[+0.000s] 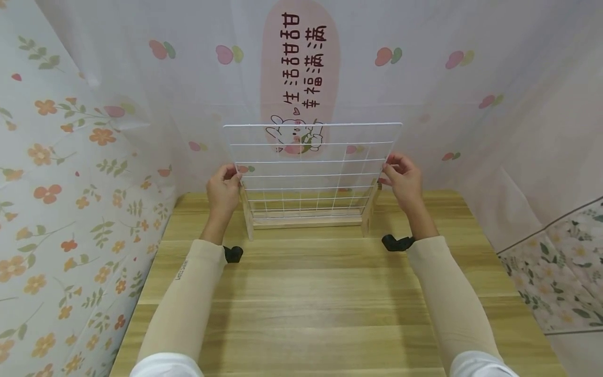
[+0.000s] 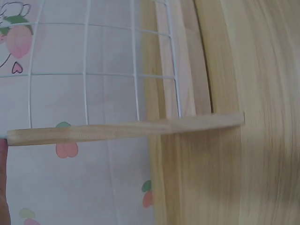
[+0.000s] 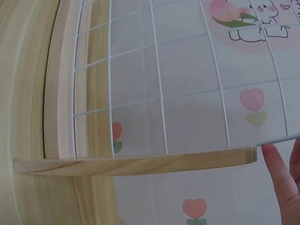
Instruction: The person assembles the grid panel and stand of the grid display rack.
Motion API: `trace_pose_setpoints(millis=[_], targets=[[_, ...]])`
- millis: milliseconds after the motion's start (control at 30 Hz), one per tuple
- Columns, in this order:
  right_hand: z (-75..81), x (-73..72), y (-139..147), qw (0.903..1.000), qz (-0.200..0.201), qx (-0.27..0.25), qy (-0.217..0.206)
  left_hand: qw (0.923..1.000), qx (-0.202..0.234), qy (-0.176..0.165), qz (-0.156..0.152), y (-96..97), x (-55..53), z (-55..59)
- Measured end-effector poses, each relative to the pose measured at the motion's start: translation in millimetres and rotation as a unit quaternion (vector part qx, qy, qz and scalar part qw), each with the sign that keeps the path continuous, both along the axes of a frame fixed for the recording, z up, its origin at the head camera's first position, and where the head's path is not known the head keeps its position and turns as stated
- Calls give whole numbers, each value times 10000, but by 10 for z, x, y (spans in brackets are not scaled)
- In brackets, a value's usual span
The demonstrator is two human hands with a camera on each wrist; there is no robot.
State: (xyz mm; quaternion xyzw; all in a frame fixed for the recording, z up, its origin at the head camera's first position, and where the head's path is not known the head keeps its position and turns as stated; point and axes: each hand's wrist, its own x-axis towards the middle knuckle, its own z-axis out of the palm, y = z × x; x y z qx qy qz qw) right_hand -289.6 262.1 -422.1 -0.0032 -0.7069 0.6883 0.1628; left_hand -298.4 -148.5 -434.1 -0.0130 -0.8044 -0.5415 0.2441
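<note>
A white wire grid panel stands upright, leaning slightly back, in a pale wooden stand. My left hand pinches the panel's left edge just above the stand's left side piece. On the opposite edge, my right hand pinches the wire at about the same height, above the right side piece. The wrist views show the grid's lower wires running down between the two side pieces. Only a finger of the left hand shows in the left wrist view.
The stand is at the back of a wood-grain table, close to a printed cloth backdrop. Floral cloth hangs along the left side, more cloth on the right. Black wrist-worn pieces stick inward from both sleeves.
</note>
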Motion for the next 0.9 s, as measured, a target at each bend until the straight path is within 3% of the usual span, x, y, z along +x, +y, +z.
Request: trace_pose_setpoints(millis=[167,633,800,900], targets=[[-15,3,-18,9996,-24,284,-9,9999,-134,24,-35,-10,24,-11],[-37,-13,-10,9998,131,116,92,9999,-83,-72,-66,-31,6,-1],[-26,-14,19,9995,-43,229,208,9996,76,-108,-263,-58,11,5],[2,4,59,9977,-248,565,293,9996,80,-53,-274,-68,35,16]])
